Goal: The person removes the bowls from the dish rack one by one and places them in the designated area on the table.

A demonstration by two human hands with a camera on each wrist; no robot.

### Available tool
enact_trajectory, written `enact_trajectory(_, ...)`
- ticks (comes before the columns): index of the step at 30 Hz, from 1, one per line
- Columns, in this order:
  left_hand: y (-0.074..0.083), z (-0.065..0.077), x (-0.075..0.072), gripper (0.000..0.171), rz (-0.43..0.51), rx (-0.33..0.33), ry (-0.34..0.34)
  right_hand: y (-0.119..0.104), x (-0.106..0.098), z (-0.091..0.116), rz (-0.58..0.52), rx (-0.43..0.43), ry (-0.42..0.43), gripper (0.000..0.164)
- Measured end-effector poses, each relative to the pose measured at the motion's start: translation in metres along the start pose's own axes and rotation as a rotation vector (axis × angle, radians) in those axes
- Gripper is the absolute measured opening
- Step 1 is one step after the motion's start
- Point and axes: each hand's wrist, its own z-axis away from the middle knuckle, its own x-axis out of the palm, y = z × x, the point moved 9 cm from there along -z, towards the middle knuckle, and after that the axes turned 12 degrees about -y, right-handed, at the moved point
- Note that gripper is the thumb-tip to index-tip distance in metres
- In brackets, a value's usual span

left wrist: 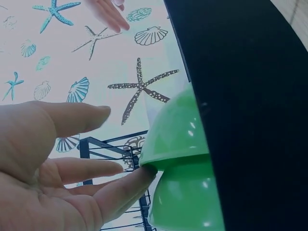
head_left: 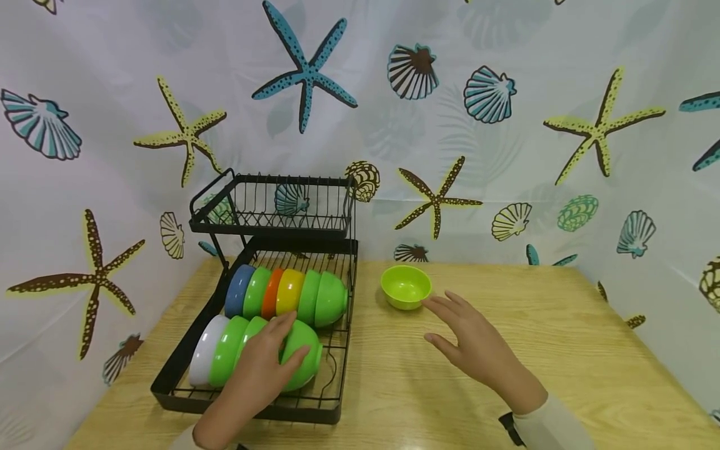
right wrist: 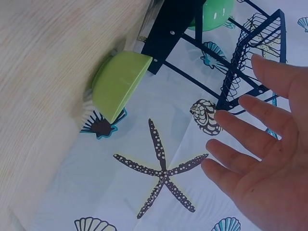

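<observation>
Bowls (head_left: 304, 337) beside the loosely spread left hand (head_left: 264, 364) could be tipped by careless brushing, the right hand (head_left: 474, 342) likewise spread.

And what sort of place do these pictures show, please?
Probably a staged tabletop corner rather than a working kitchen: a wood-grain table, a black dish rack holding colourful bowls, and a curtain-like sheet printed with starfish and shells.
</observation>
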Motion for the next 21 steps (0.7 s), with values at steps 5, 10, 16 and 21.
enact_trajectory(5,-0.004,0.001,0.002,0.063,0.03,-0.056,-0.032,-0.002,-0.002,0.005,0.0,-0.006,0.004,0.057)
enact_trajectory(10,-0.013,0.001,0.006,0.061,0.078,-0.126,-0.061,-0.002,-0.001,0.007,0.007,-0.011,0.0,0.056)
enact_trajectory(16,-0.024,0.002,0.013,0.044,0.124,-0.188,-0.12,0.002,0.003,0.01,-0.014,0.001,-0.013,0.055)
enact_trajectory(21,-0.03,0.005,0.019,0.034,0.175,-0.209,-0.141,0.007,0.009,0.013,-0.04,0.014,-0.022,0.054)
